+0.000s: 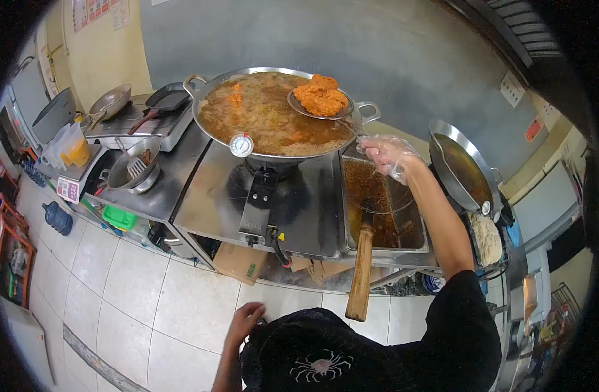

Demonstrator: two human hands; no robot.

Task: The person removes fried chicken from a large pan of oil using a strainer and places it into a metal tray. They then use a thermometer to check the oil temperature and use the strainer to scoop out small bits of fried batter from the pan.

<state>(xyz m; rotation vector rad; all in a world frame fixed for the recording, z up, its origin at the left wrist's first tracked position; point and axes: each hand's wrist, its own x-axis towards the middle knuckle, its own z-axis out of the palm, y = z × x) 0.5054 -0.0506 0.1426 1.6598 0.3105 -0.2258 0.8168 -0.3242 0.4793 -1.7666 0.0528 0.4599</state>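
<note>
My right hand [389, 157], in a clear plastic glove, grips the handle of a round skimmer [293, 103]. On the skimmer lies a heap of orange-brown fried food [320, 96], raised over the right side of a large wok [201, 112] of bubbling oil. Several orange pieces float in the oil. A dial thermometer [241, 145] sits at the wok's front rim. Low at my side, clear of the counter, hangs my left hand [247, 319], loosely open with nothing seen in it. Below my right hand, a wooden-handled strainer [360, 274] rests across a metal tray [422, 247] with brown crumbs and oil.
A second wok [443, 134] of oil stands at right, beside a pale, floury-looking mass [485, 239]. On the left are a pot [154, 178] with a slotted spatula [135, 167], several pans and plastic jugs [69, 147]. A burner control box [259, 202] juts out below the wok.
</note>
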